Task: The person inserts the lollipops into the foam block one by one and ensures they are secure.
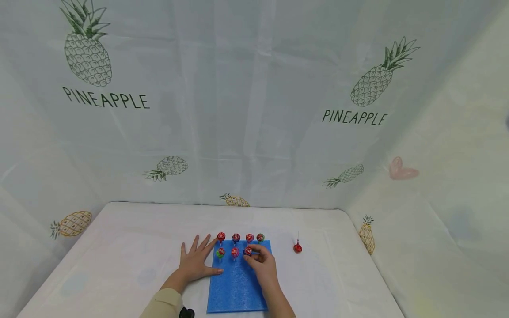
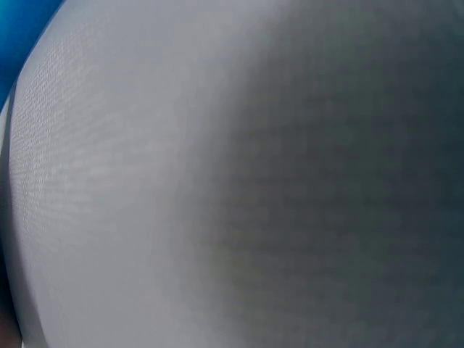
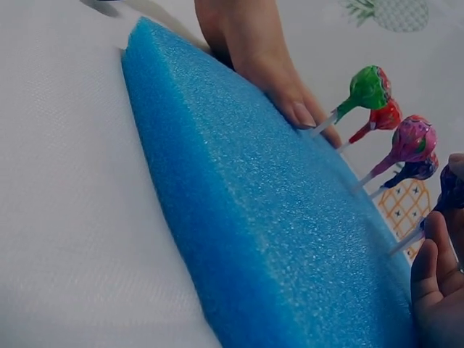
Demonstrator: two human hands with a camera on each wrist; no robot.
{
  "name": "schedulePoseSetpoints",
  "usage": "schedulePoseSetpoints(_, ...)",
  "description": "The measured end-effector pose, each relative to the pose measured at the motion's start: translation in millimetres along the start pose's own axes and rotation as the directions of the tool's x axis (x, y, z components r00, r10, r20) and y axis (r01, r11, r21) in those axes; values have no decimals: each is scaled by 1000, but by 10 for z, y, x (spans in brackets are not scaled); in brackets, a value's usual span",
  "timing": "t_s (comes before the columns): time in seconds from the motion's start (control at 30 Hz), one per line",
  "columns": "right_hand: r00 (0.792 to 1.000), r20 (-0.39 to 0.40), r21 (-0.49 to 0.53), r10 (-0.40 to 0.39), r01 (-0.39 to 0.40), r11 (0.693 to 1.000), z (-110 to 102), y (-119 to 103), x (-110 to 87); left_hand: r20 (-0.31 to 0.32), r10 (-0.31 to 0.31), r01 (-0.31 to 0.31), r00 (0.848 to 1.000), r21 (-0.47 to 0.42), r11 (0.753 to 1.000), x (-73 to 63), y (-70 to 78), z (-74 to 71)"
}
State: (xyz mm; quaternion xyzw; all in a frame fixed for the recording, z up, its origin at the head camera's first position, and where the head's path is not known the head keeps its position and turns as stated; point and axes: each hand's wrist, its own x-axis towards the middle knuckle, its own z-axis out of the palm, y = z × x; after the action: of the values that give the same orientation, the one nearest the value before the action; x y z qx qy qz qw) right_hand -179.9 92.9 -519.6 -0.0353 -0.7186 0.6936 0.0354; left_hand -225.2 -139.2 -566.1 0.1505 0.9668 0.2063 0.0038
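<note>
A thick blue foam board point(image 1: 237, 291) lies on the table, with several wrapped lollipops standing upright by their sticks along its far part. My right hand point(image 1: 264, 267) pinches a dark-wrapped lollipop point(image 1: 248, 251) by its head between thumb and fingers. In the right wrist view its stick reaches down to the foam. To its left in the same row stand a pink lollipop point(image 1: 235, 252) and a green-and-red lollipop point(image 3: 370, 87). The row behind includes a red lollipop point(image 1: 221, 236). Fingers spread, my left hand point(image 1: 195, 265) rests at the board's left edge, thumb on the foam.
A loose red lollipop point(image 1: 298, 248) lies on the white table point(image 1: 338, 282) to the right of the board. Near the left sleeve is a small black object point(image 1: 187, 312). Behind the table hangs a pineapple-print curtain point(image 1: 238, 110). The left wrist view shows mostly blurred pale cloth.
</note>
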Motion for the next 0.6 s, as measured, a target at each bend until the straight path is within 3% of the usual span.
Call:
schedulePoseSetpoints(0.33,1000,-17,-28,1,-1,1000,15,-32,-24,-18,7,-7,1000,-12,1000,3,-9,17)
schedulePoseSetpoints(0.6,999,-34,-60,3,-5,998,43,-46,-45,13,-12,12,1000,27,1000,7,6,12)
